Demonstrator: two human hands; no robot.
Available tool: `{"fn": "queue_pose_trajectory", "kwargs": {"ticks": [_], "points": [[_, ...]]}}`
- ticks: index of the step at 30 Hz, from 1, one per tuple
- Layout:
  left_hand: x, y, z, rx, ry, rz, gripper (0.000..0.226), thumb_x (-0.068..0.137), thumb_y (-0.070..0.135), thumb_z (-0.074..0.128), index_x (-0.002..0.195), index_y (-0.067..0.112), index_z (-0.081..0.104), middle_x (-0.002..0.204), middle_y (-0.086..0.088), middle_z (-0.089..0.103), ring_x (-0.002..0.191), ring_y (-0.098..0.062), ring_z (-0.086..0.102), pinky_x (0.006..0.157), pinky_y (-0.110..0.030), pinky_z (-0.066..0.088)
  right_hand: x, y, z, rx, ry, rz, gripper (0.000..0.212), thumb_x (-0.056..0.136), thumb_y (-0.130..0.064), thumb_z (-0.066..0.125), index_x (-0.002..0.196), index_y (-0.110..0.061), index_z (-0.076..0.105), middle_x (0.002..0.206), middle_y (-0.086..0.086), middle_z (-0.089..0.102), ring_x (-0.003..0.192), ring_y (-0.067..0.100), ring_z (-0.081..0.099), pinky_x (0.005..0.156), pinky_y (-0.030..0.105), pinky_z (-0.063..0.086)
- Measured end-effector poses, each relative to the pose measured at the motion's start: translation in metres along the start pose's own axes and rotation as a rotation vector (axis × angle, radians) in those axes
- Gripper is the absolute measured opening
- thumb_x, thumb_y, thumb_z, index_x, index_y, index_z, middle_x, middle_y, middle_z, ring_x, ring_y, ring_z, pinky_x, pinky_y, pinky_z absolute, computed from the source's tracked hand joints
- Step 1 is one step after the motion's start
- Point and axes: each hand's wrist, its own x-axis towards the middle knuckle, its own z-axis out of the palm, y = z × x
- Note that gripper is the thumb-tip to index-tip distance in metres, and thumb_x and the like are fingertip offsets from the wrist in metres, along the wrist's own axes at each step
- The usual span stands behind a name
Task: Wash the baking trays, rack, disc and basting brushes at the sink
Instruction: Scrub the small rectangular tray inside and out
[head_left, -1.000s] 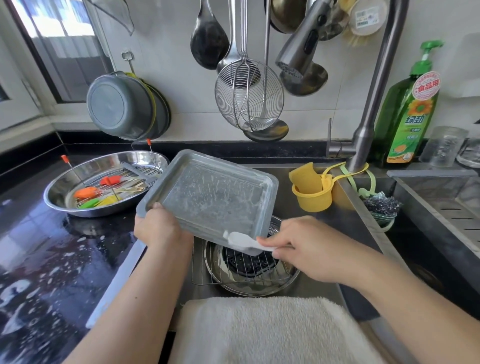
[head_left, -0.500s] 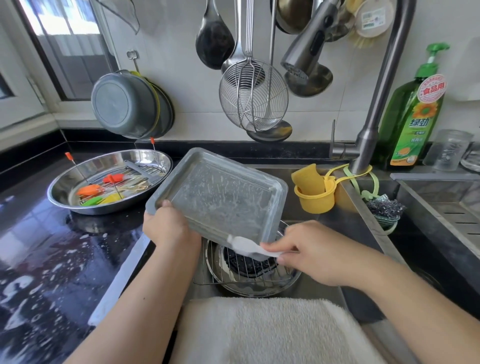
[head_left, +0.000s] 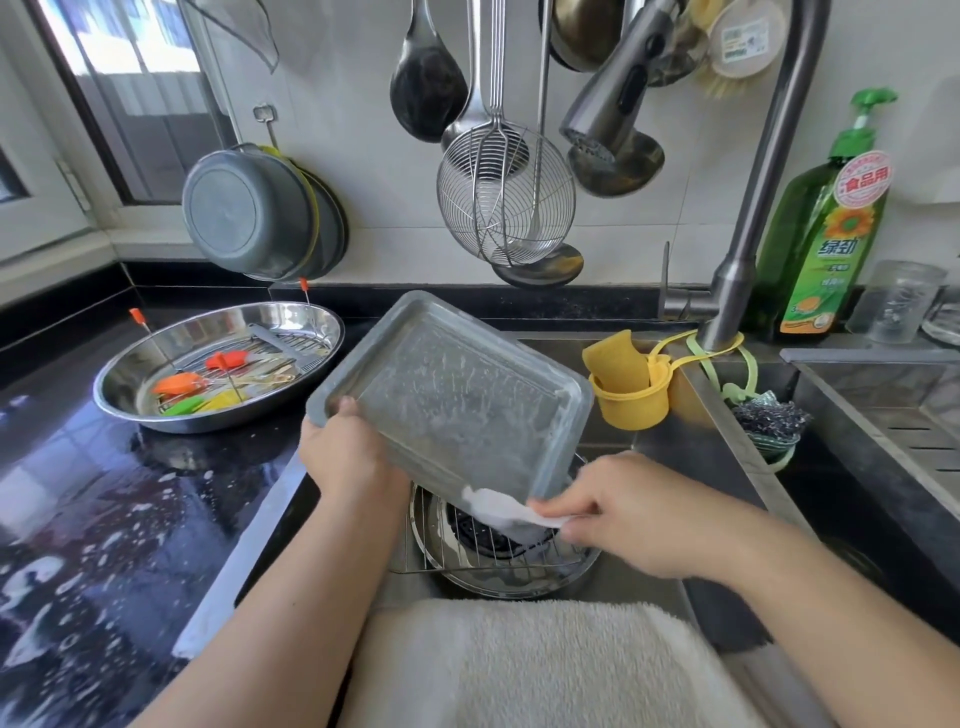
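A grey rectangular baking tray (head_left: 457, 395), soapy inside, is tilted over the sink. My left hand (head_left: 348, 457) grips its near left corner. My right hand (head_left: 623, 514) pinches a white cloth (head_left: 504, 512) against the tray's near right edge. Below the tray, a wire rack (head_left: 467, 558) lies on a round metal disc (head_left: 519, 582) in the sink basin. On the left counter, an oval steel dish (head_left: 156, 358) holds orange, green and yellow basting brushes (head_left: 179, 384) on another wire rack.
A faucet (head_left: 737, 291) rises at the sink's back right, with a green soap bottle (head_left: 826, 249) beside it. A yellow sponge holder (head_left: 631, 384) hangs on the sink wall. Ladles and a skimmer (head_left: 506, 197) hang above. A white towel (head_left: 519, 670) drapes the front edge. The black counter (head_left: 78, 519) is wet.
My right hand with the cloth has slid right along the tray's near edge toward its right corner. The tray has stayed tilted in my left hand.
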Motion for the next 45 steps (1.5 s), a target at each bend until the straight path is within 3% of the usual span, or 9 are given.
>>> {"fn": "queue_pose_trajectory", "kwargs": {"ticks": [6,15,19,22,28,32,35,38,45], "points": [[0.0,0.003,-0.001,-0.021,-0.01,0.007,0.023,0.104,0.009,0.055,0.097,0.028,0.065,0.102,-0.002,0.071,0.106,-0.03,0.072,0.099,-0.052,0.057,-0.004,0.018,-0.016,-0.031,0.052,0.141,0.034,0.1,-0.03,0.064,0.126,-0.051,0.065,0.067,-0.009,0.051,0.055,0.011,0.035,0.05,0.025,0.027],[-0.002,0.002,0.001,0.037,-0.112,-0.016,0.023,0.104,0.006,0.055,0.099,0.026,0.066,0.099,-0.003,0.07,0.09,-0.023,0.07,0.08,-0.038,0.058,0.001,0.043,-0.03,0.054,0.588,0.332,0.04,0.105,-0.026,0.053,0.144,-0.036,0.056,0.113,0.003,0.069,0.078,0.015,0.057,0.065,0.03,0.046],[-0.003,0.004,0.001,0.04,-0.097,-0.008,0.024,0.106,0.008,0.053,0.096,0.027,0.063,0.098,-0.001,0.068,0.086,-0.019,0.068,0.078,-0.035,0.059,0.003,0.038,-0.022,0.013,0.542,0.344,0.036,0.106,-0.028,0.05,0.14,-0.035,0.059,0.094,0.0,0.069,0.073,0.017,0.058,0.066,0.033,0.052],[-0.003,0.006,0.0,0.04,-0.104,-0.023,0.023,0.106,0.008,0.053,0.099,0.026,0.065,0.102,-0.003,0.07,0.091,-0.023,0.069,0.082,-0.039,0.06,0.006,0.04,-0.018,-0.025,0.476,0.395,0.037,0.106,-0.027,0.048,0.14,-0.038,0.059,0.07,-0.005,0.05,0.06,0.012,0.04,0.048,0.024,0.028],[-0.019,0.0,0.011,0.131,-0.278,-0.014,0.021,0.106,0.007,0.053,0.098,0.021,0.068,0.098,-0.007,0.072,0.099,-0.032,0.07,0.099,-0.056,0.056,0.005,0.032,-0.015,-0.007,0.495,0.387,0.034,0.105,-0.029,0.049,0.137,-0.034,0.062,0.115,0.006,0.07,0.099,0.028,0.062,0.074,0.032,0.048],[-0.025,-0.003,0.013,0.199,-0.409,0.001,0.025,0.105,0.008,0.056,0.094,0.021,0.074,0.097,-0.008,0.074,0.098,-0.029,0.07,0.104,-0.062,0.051,0.009,0.036,-0.016,0.04,0.563,0.387,0.039,0.106,-0.028,0.05,0.144,-0.034,0.055,0.107,0.003,0.069,0.078,0.017,0.057,0.058,0.024,0.042],[-0.029,-0.004,0.013,0.257,-0.513,0.012,0.023,0.105,0.007,0.055,0.099,0.018,0.075,0.1,-0.009,0.076,0.098,-0.029,0.071,0.104,-0.061,0.051,0.012,0.035,-0.016,0.098,0.664,0.319,0.043,0.106,-0.025,0.052,0.148,-0.032,0.049,0.111,0.001,0.067,0.084,0.016,0.061,0.069,0.031,0.05],[-0.034,-0.007,0.014,0.295,-0.566,0.011,0.021,0.105,0.008,0.056,0.099,0.016,0.075,0.098,-0.008,0.076,0.096,-0.029,0.071,0.102,-0.06,0.053,0.016,0.036,-0.017,0.115,0.805,0.25,0.045,0.105,-0.024,0.054,0.148,-0.033,0.047,0.091,-0.004,0.054,0.079,0.014,0.052,0.067,0.034,0.044],[-0.019,0.001,0.009,0.198,-0.374,-0.025,0.024,0.104,0.009,0.058,0.091,0.022,0.074,0.1,-0.01,0.072,0.102,-0.032,0.07,0.103,-0.06,0.052,0.013,0.036,-0.011,0.045,0.69,0.31,0.042,0.104,-0.024,0.054,0.144,-0.034,0.054,0.088,-0.007,0.063,0.057,0.004,0.043,0.044,0.015,0.033]]}}
